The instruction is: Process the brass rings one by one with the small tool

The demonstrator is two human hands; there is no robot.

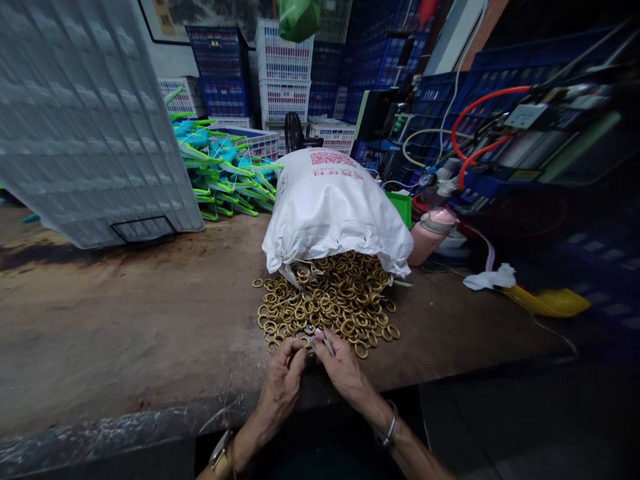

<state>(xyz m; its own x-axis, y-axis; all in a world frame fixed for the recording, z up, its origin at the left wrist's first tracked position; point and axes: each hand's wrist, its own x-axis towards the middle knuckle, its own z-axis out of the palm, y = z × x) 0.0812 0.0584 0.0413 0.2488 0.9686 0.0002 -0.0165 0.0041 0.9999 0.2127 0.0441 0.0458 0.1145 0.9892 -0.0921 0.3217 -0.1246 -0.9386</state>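
Observation:
At the table's front edge my two hands meet, close to a heap of brass-coloured rings [345, 300]. My left hand [285, 373] is closed, thumb against fingers, on a brass-coloured ring [305, 342]. My right hand [340, 363] pinches a small, thin metal tool [328, 344] with a pale, pointed shape; its exact kind is too small to make out. The rings spill from the mouth of a white woven sack [335, 207] lying on its side, red print on top. A watch is on my left wrist, a bracelet on my right.
A translucent ribbed plastic bin [95, 120] stands at left, beside a pile of green and turquoise plastic pieces [220, 167]. On the right are a pink bottle [431, 233], a yellow scoop-like piece [550, 301], a white cloth [490, 277] and a machine with orange hoses [465, 133]. Stacked crates [285, 67] line the back.

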